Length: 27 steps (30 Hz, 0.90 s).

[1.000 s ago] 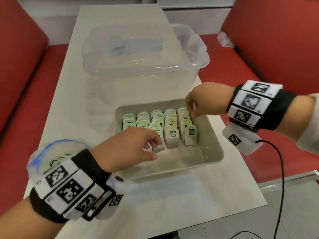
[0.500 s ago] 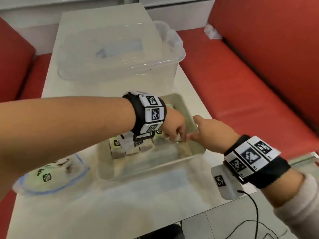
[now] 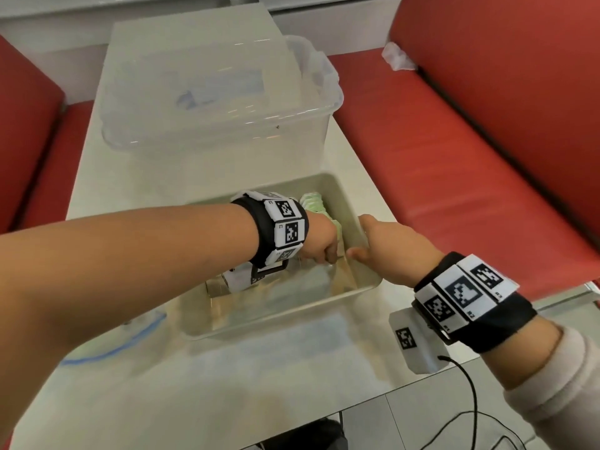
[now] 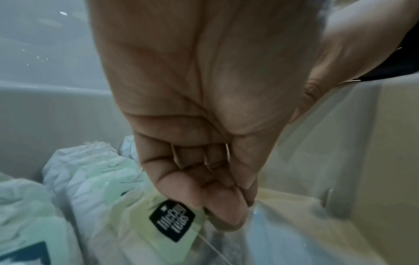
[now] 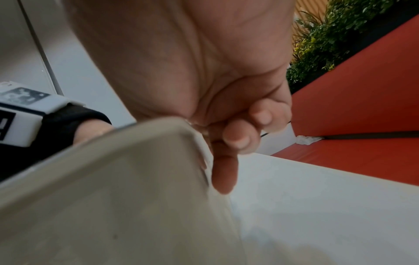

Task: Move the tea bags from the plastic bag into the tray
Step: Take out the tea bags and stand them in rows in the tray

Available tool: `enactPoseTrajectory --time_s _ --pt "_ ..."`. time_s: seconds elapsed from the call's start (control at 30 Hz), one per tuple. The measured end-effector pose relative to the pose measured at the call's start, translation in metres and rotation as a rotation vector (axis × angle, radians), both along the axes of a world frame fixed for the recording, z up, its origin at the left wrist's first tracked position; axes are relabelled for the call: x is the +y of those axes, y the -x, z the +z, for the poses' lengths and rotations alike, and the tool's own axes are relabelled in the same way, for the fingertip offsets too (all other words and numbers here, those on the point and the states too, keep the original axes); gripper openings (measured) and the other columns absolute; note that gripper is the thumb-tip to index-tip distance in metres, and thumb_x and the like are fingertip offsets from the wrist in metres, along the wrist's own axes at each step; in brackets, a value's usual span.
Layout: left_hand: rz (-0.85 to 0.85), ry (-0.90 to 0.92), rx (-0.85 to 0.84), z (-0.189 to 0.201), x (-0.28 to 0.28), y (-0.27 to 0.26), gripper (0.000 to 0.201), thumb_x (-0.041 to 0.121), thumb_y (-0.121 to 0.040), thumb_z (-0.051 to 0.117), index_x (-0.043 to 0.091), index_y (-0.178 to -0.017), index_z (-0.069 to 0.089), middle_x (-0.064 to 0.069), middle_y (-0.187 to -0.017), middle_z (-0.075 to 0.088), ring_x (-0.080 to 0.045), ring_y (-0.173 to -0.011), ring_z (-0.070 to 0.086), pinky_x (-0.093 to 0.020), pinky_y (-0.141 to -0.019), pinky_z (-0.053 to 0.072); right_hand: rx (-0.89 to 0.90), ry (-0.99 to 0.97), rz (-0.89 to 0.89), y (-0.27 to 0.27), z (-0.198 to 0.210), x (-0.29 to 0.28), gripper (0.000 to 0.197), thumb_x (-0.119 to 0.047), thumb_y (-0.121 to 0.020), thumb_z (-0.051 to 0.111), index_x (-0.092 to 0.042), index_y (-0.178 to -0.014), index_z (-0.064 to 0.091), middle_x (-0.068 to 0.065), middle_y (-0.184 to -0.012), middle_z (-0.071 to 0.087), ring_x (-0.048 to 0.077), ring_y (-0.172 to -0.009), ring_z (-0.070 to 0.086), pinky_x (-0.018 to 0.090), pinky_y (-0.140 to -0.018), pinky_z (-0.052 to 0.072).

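Left hand (image 4: 204, 143) pinches a tea bag (image 4: 167, 226) inside tray (image 3: 344, 196); right hand (image 3: 386, 251), fingers curled, grips tray's right rim.

Left arm reaches across body to right; left hand (image 3: 316, 241) palm down, fingers (image 4: 217, 206) curled, pinching tea bag (image 4: 163, 226). Right hand (image 3: 389, 251) grips tray (image 3: 347, 203) rim, fingers (image 5: 226, 172) outside wall.

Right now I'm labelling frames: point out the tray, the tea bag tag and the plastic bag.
tray (image 3: 279, 323): head view, near rim.
tea bag tag (image 4: 172, 219): left wrist view, black label.
plastic bag (image 3: 97, 355): head view, blue zip edge.
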<state>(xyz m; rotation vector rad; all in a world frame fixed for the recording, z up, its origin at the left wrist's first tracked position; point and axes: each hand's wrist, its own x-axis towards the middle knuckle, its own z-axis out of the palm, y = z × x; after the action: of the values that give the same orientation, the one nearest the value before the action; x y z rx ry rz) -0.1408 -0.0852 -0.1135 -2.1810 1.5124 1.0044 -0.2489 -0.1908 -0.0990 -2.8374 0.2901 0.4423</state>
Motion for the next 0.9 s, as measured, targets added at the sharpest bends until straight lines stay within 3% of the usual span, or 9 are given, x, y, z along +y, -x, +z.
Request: enactPoseTrajectory --time_s 0.07,0.13,0.23,0.4,0.53,0.63,0.73,0.8,0.9 --pt "0.012 0.017 0.009 0.003 0.001 0.001 0.036 0.018 -0.095 0.047 0.023 -0.130 0.055 0.002 -0.122 0.062 -0.017 -0.108 0.056 -0.018 -0.080 0.038 0.006 0.003 0.000 -0.001 -0.001 -0.001 0.038 -0.044 -0.090 0.053 -0.011 -0.095 0.033 0.016 -0.103 0.062 0.034 -0.093 0.058 0.032 -0.064 0.032" --pt "0.049 0.068 0.038 0.013 0.003 0.002 0.033 0.018 -0.094 0.049 0.021 -0.125 0.058 -0.001 -0.112 0.066 -0.015 -0.095 0.059 -0.013 -0.066 0.038 0.023 -0.022 -0.022 -0.001 0.001 -0.002 0.053 -0.053 -0.086 0.055 -0.011 -0.116 0.041 0.013 -0.104 0.063 0.032 -0.097 0.059 0.033 -0.066 0.037" --pt "0.157 0.231 0.089 0.048 0.023 -0.001 0.029 0.019 -0.091 0.054 0.024 -0.118 0.063 0.000 -0.102 0.071 -0.009 -0.080 0.063 -0.014 -0.070 0.043 -0.039 -0.043 -0.080 0.000 0.014 -0.001 0.079 -0.065 -0.078 0.054 -0.018 -0.138 0.032 0.008 -0.101 0.066 0.028 -0.099 0.061 0.033 -0.069 0.041" --pt "0.445 0.590 0.028 0.123 0.119 -0.008 0.016 0.017 -0.086 0.062 0.028 -0.096 0.066 0.024 -0.080 0.060 0.020 -0.064 0.052 0.000 -0.062 0.035 -0.363 -0.146 0.005 -0.007 0.052 0.040 0.052 -0.052 -0.080 0.059 -0.023 -0.123 0.051 -0.008 -0.078 0.055 0.014 -0.074 0.055 0.027 -0.062 0.035" --pt "0.710 0.622 -0.138 0.130 0.223 -0.004 0.024 0.011 -0.082 0.062 0.034 -0.085 0.062 0.009 -0.098 0.068 0.005 -0.082 0.059 -0.020 -0.078 0.046 -0.465 -0.299 0.181 -0.008 0.072 0.115 0.023 -0.041 -0.085 0.061 -0.027 -0.103 0.063 -0.010 -0.063 0.055 0.002 -0.060 0.049 0.019 -0.055 0.033" --pt "0.954 0.660 -0.257 0.104 0.285 0.013 0.028 0.010 -0.082 0.063 0.028 -0.102 0.059 0.001 -0.121 0.059 -0.010 -0.110 0.053 -0.025 -0.082 0.039 -0.424 -0.394 0.308 -0.005 0.066 0.179 0.017 -0.035 -0.088 0.059 -0.028 -0.102 0.064 -0.008 -0.074 0.064 0.008 -0.067 0.051 0.024 -0.063 0.035" --pt "1.249 0.705 -0.318 0.062 0.320 0.040 0.050 0.020 -0.082 0.066 0.015 -0.128 0.046 -0.003 -0.134 0.048 -0.018 -0.121 0.046 -0.023 -0.089 0.035 -0.349 -0.433 0.449 -0.003 0.039 0.240 0.024 -0.027 -0.093 0.049 -0.025 -0.112 0.063 -0.002 -0.102 0.066 0.017 -0.092 0.058 0.032 -0.084 0.044" --pt "1.435 0.644 -0.272 0.033 0.335 0.054 0.069 0.027 -0.080 0.068 0.010 -0.138 0.035 -0.010 -0.140 0.040 -0.024 -0.127 0.041 -0.030 -0.098 0.034 -0.261 -0.377 0.558 -0.002 0.011 0.272 0.033 -0.027 -0.096 0.041 -0.018 -0.124 0.056 0.004 -0.119 0.059 0.024 -0.110 0.051 0.038 -0.093 0.042" --pt "1.569 0.511 -0.184 0.002 0.349 0.067 0.078 0.023 -0.081 0.065 0.006 -0.144 0.023 -0.017 -0.143 0.036 -0.030 -0.131 0.037 -0.031 -0.102 0.033 -0.096 -0.151 0.714 0.005 -0.016 0.298 0.050 -0.037 -0.097 0.021 -0.008 -0.112 0.058 0.013 -0.115 0.058 0.033 -0.110 0.047 0.041 -0.094 0.038"
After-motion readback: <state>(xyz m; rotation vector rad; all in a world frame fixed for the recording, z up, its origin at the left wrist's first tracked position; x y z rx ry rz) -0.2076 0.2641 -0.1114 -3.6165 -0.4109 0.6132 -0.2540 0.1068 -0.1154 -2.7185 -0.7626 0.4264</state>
